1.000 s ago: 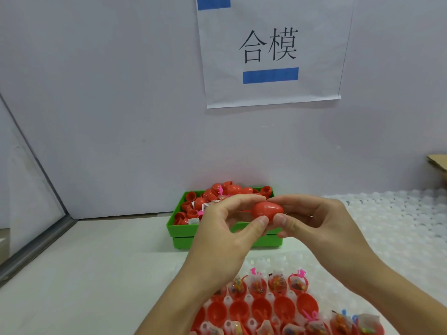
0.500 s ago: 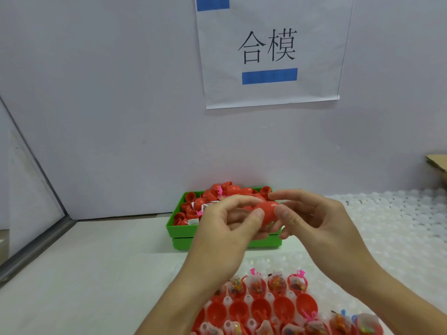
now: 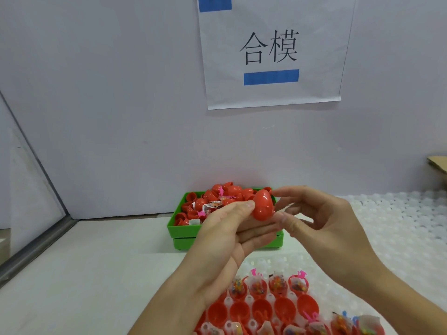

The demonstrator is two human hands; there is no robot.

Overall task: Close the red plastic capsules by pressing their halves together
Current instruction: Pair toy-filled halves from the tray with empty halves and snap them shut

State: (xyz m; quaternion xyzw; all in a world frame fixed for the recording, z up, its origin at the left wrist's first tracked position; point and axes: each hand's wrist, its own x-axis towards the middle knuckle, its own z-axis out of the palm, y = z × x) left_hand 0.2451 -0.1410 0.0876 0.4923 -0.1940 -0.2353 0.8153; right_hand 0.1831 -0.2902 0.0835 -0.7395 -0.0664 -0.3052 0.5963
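A closed red capsule [image 3: 263,206] stands pinched in the left hand [image 3: 232,235]; the right hand [image 3: 321,221], fingers loosely spread, touches it. Beyond lies a green bin [image 3: 183,232] on the white table [image 3: 84,262].

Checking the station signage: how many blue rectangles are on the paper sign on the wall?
2: one blue rectangle under the printed characters on the paper sign, another at its top left, cut off by the frame's edge. More may lie above the view.
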